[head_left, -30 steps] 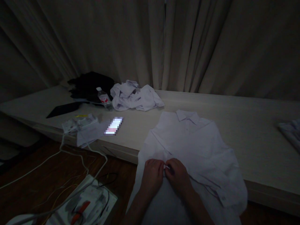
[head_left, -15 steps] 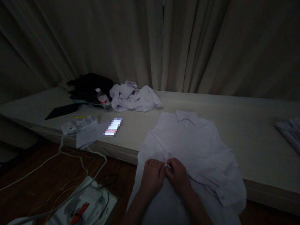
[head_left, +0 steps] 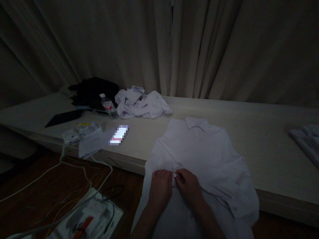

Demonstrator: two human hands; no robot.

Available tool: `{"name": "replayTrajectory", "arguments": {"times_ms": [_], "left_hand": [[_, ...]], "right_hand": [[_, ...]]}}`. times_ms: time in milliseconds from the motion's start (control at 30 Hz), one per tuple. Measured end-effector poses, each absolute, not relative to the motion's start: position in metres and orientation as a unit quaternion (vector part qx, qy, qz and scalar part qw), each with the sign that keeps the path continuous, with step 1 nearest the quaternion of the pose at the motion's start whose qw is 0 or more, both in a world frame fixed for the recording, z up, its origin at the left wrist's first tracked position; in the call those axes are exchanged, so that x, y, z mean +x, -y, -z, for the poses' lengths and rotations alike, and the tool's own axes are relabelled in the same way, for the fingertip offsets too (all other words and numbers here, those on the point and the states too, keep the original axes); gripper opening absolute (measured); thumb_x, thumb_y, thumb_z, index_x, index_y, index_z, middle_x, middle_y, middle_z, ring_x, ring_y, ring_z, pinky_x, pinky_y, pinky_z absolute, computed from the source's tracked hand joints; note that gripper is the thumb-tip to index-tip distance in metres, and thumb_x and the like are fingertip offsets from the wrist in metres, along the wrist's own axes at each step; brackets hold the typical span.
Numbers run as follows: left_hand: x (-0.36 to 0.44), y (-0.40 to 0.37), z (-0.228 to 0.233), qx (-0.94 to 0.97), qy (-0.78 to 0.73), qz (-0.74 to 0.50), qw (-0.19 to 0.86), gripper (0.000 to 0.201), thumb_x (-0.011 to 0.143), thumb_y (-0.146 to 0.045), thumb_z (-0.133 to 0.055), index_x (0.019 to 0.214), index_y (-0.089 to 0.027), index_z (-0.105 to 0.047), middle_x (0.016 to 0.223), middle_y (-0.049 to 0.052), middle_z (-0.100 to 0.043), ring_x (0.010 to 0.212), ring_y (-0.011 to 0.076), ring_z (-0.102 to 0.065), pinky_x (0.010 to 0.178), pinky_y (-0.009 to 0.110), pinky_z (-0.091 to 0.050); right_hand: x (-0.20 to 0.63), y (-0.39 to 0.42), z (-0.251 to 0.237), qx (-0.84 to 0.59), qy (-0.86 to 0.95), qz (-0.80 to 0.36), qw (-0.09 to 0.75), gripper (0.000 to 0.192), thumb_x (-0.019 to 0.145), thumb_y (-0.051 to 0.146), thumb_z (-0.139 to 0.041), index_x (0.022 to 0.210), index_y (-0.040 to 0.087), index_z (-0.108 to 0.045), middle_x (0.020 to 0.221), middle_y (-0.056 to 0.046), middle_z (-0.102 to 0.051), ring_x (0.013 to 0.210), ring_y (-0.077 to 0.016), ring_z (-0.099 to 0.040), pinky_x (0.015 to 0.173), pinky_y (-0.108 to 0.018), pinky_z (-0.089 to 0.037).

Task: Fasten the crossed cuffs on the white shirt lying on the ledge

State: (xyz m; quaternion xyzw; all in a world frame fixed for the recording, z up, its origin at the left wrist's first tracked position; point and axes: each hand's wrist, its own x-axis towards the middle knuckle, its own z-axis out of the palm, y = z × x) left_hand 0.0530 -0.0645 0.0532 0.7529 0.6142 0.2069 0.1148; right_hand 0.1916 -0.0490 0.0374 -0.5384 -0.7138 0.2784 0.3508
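Observation:
A white collared shirt (head_left: 209, 149) lies front up on the ledge, its collar toward the curtain and its lower part hanging over the front edge. Both hands meet at the middle of its front. My left hand (head_left: 161, 186) is closed, pinching the shirt's front edge between thumb and fingers. Close beside it, my right hand (head_left: 188, 184) is also closed in a pinch on the shirt front. A small pale bit, fabric or a button, shows between the fingertips; which one I cannot tell in the dim light.
On the pale ledge (head_left: 264, 139) a crumpled white garment (head_left: 143, 103), a plastic bottle (head_left: 109, 107), dark cloth (head_left: 93, 91), a lit phone (head_left: 119, 135) and a power strip (head_left: 82, 131) lie to the left. Folded clothing (head_left: 307, 139) sits far right. Cables run to the floor.
Both hands stay at the same spot on the shirt front. The small pale bit between the fingertips shows a little larger now. The whole view has shifted slightly.

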Motion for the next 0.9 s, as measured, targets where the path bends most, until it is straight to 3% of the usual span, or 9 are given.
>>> {"name": "replayTrajectory", "arguments": {"times_ms": [533,900], "left_hand": [[0.0574,0.0680,-0.0579,0.751,-0.614,-0.208,0.123,0.026,0.091,-0.021,-0.031,0.086,-0.022,-0.056,0.086,0.001,-0.063,0.088,0.0168,-0.054,0.088,0.039,-0.037],[0.0554,0.0667,-0.0556,0.785,-0.585,-0.188,0.081,0.023,0.089,-0.018,-0.036,0.082,-0.019,-0.059,0.080,0.003,-0.063,0.083,0.0173,-0.055,0.083,0.037,-0.039]], "right_hand": [[0.1870,0.0492,-0.0380,-0.576,0.597,-0.389,0.401,0.010,0.072,0.030,-0.054,0.073,0.021,-0.058,0.067,0.001,-0.061,0.065,-0.0160,-0.056,0.063,-0.027,-0.044],[0.1841,0.0515,-0.0361,-0.590,0.621,-0.340,0.387,0.006,0.070,0.027,-0.051,0.070,0.021,-0.054,0.060,0.003,-0.056,0.058,-0.0152,-0.053,0.057,-0.027,-0.042]]}}
